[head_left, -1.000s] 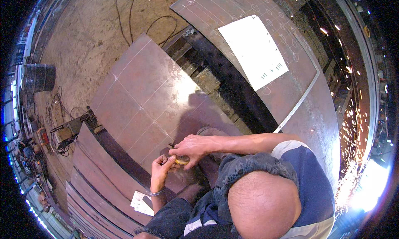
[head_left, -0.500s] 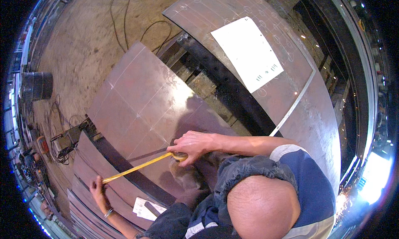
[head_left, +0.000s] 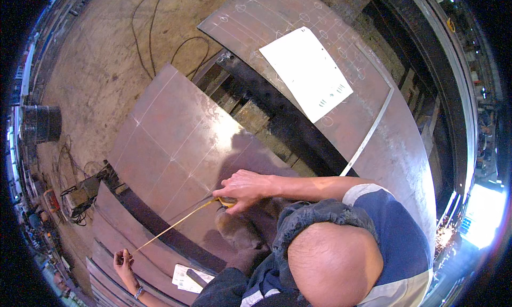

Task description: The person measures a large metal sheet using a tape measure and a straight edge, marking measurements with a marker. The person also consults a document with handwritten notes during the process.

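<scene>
My right hand (head_left: 245, 187) is closed round the yellow case of a tape measure (head_left: 228, 202), low over a brown steel plate (head_left: 160, 131) marked with crossing pale lines. From the case, the thin yellow tape blade (head_left: 173, 225) runs out straight toward the lower left. At its far end my left hand (head_left: 124, 260) has its fingers curled in at the blade's tip; the exact grip is too small to see. That hand is above narrower steel pieces (head_left: 114, 213), across a dark gap from the marked plate.
A second steel plate (head_left: 397, 125) at right carries a white sheet (head_left: 306, 75) and a long L-shaped steel square (head_left: 368, 133). Papers (head_left: 184, 277) lie near my left forearm. A dark bucket (head_left: 41, 123) and cables (head_left: 141, 40) are on the floor. Sparks (head_left: 445, 235) fly at far right.
My left hand has moved slightly down and turned, its fingers now curled upward. The blade shows narrower, turned nearly edge-on. My right hand stays on the case.
</scene>
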`<control>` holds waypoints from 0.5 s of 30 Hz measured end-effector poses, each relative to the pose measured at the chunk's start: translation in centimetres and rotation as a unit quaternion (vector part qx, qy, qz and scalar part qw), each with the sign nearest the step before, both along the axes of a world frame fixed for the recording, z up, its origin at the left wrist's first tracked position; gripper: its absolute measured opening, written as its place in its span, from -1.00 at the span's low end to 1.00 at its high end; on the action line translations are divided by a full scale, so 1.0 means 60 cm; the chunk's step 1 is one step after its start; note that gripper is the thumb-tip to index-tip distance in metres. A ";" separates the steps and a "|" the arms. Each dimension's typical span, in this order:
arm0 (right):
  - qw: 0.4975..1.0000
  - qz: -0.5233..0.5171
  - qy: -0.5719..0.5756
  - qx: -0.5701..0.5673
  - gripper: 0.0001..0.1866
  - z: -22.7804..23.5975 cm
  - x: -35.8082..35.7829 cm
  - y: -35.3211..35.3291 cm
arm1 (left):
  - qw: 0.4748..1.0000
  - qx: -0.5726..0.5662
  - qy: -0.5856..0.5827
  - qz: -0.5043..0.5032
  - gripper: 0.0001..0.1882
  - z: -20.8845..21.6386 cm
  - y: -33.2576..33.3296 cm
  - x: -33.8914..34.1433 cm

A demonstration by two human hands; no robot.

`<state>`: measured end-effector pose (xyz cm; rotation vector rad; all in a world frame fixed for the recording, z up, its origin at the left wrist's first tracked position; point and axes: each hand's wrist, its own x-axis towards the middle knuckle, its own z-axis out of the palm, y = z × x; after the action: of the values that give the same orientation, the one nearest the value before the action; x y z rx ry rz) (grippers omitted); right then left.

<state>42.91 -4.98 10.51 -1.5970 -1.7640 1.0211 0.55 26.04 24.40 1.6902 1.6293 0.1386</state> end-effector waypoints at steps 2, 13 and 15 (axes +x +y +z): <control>1.000 -0.017 -0.007 -0.006 -0.38 0.005 -0.001 0.005 | 0.999 -0.002 0.009 -0.032 -0.70 0.011 -0.005 0.012; 1.000 -0.028 -0.010 0.008 -0.39 0.008 0.007 -0.001 | 0.982 0.067 0.049 -0.167 -0.80 0.023 -0.032 0.064; 1.000 -0.027 -0.013 0.010 -0.40 0.007 0.007 0.000 | 0.978 0.084 0.067 -0.176 -0.84 0.023 -0.038 0.074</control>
<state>43.30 -5.01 10.94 -1.6437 -1.7324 0.9600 5.02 23.79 25.80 2.1314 1.4158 -0.0151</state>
